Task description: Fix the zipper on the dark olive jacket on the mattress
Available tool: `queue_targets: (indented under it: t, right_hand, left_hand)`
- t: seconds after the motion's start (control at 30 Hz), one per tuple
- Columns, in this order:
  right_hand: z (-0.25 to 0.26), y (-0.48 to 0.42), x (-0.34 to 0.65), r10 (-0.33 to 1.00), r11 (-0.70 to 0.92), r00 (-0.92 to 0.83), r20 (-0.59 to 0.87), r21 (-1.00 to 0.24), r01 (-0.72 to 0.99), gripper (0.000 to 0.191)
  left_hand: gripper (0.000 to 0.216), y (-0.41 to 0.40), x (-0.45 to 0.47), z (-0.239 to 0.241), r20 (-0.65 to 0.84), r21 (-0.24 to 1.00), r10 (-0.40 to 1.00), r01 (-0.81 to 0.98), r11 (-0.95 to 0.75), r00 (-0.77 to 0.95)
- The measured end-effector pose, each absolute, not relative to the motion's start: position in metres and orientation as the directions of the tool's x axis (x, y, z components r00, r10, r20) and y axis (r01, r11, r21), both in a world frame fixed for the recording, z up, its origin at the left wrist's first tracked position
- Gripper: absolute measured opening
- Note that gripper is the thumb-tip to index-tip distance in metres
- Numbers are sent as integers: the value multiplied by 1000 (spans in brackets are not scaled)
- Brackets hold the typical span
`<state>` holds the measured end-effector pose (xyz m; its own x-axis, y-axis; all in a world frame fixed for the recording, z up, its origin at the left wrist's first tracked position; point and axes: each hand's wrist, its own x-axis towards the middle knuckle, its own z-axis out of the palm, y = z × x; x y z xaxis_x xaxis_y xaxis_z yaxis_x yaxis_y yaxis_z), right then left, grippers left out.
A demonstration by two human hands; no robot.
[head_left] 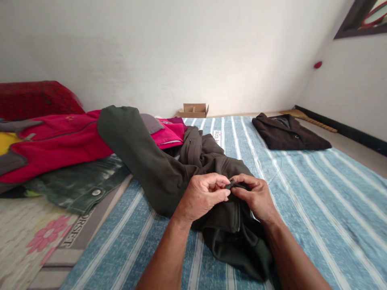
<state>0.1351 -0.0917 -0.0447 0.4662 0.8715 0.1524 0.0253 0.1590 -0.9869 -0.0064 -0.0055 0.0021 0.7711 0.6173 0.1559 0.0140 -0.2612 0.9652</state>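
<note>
A rumpled dark olive jacket (169, 177) lies in front of me on the striped sheet, one sleeve stretching up to the left. Over its middle, my left hand (202, 195) pinches a small dark piece of the jacket between thumb and fingers. My right hand (255, 195) pinches the same spot from the other side, its fingertips close to those of the left. What exactly this small piece is, I cannot make out. Below the hands, a straight seamed edge of the jacket shows, and a darker fold hangs toward my right forearm.
A blue sheet (305, 193) with white stripes covers the bed. Left of the jacket lie a pink jacket (69, 137) and green denim (87, 185) with a button. A folded dark brown coat (290, 135) rests at right. A cardboard box (195, 109) stands by the wall.
</note>
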Motion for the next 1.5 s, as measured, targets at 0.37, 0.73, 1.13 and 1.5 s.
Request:
queue_targets:
  t: [0.37,0.73,1.13,1.5]
  right_hand:
    - [-47,-91,135,868,196,465,176,-981,4,14]
    - [-43,-90,134,872,198,458,175,-980,-2,13]
    - [-44,-90,134,855,234,469,220,-972,29,15]
    - [-44,-91,134,848,236,465,253,-967,95,13]
  left_hand:
    - [9,-6,-5,-1,147,978,614,-20,-208,775]
    - [10,-7,-2,-6,160,980,608,-53,-189,777]
    - [16,-7,1,-11,208,968,617,-67,-243,759]
    - [19,-8,1,-12,206,971,606,-82,-225,769]
